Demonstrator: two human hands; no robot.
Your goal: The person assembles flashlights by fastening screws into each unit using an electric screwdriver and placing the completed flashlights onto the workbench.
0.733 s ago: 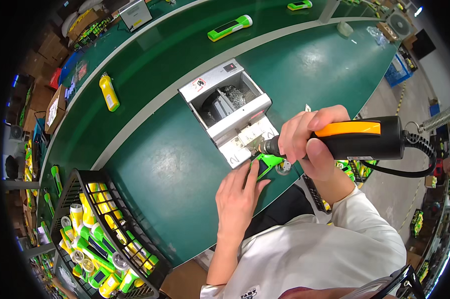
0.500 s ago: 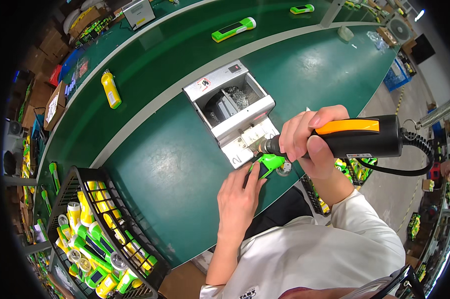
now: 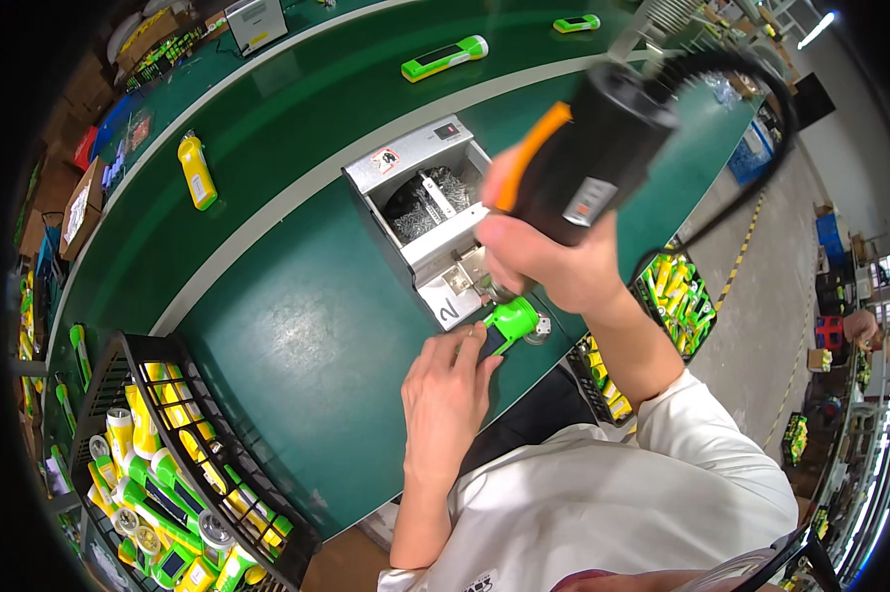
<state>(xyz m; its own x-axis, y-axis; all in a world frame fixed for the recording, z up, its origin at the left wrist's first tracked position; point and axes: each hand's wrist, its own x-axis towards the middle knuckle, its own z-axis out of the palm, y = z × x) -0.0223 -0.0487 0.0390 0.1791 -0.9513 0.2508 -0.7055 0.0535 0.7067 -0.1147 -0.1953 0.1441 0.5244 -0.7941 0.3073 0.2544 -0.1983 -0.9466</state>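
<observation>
An electric screwdriver, black with an orange lever, is gripped in my right hand. It tilts, its body toward the upper right and its nose down by the front of a grey screw feeder. I cannot tell whether the bit touches anything. My left hand has its fingers on the dark panel end of a green flashlight, steadying it at the table edge before the feeder. The flashlight's head points right, beside a small round metal piece. Loose screws lie in the feeder's bin.
A black crate of yellow and green flashlights stands at the lower left. Other filled crates sit below the right table edge, one a black crate. A yellow flashlight and a green flashlight lie on the green belt beyond the table.
My right hand has swung the screwdriver from nearly level to steeply tilted, moving left toward the feeder. The feeder's inner rail has shifted. My left hand stays on the flashlight.
</observation>
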